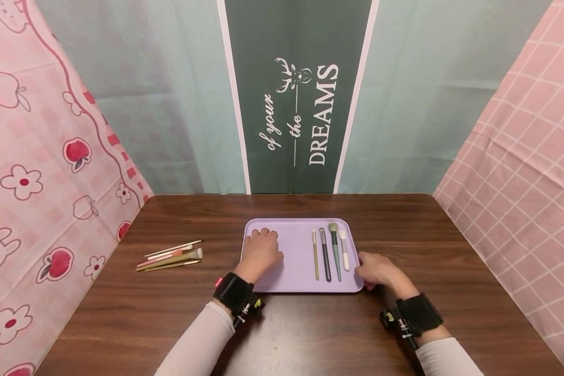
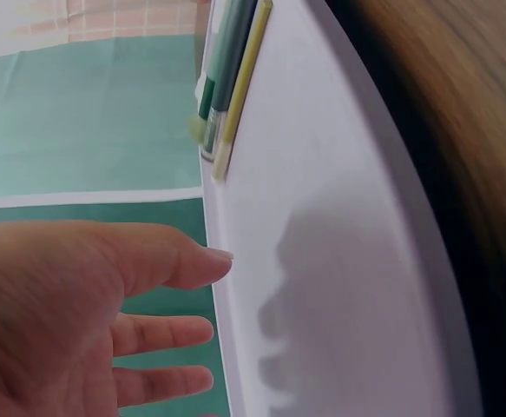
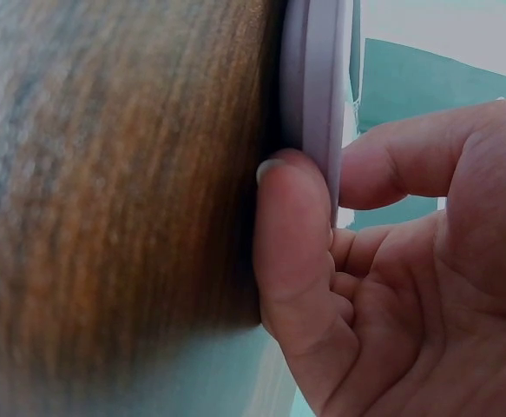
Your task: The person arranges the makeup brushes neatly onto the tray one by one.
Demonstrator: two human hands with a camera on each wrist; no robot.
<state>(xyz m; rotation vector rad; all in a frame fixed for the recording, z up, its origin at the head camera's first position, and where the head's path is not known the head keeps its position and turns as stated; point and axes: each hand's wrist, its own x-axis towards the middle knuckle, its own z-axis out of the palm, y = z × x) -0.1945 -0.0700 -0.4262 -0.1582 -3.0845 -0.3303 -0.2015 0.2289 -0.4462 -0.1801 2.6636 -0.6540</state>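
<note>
A green curtain (image 1: 301, 31), upper centre of the frame, reads "of your", "the" and "DREAMS" sideways. Lower centre, a lilac tray (image 1: 295, 266) bears four brushes (image 1: 336, 248); the right hand (image 1: 379, 269) pinches its edge, while the left hand (image 1: 260, 253) spreads loose fingers over it.

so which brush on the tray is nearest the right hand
The white-handled makeup brush, rightmost of the four; the green-handled brush, dark-handled brush and gold-handled brush all lie farther from the right hand.
</note>
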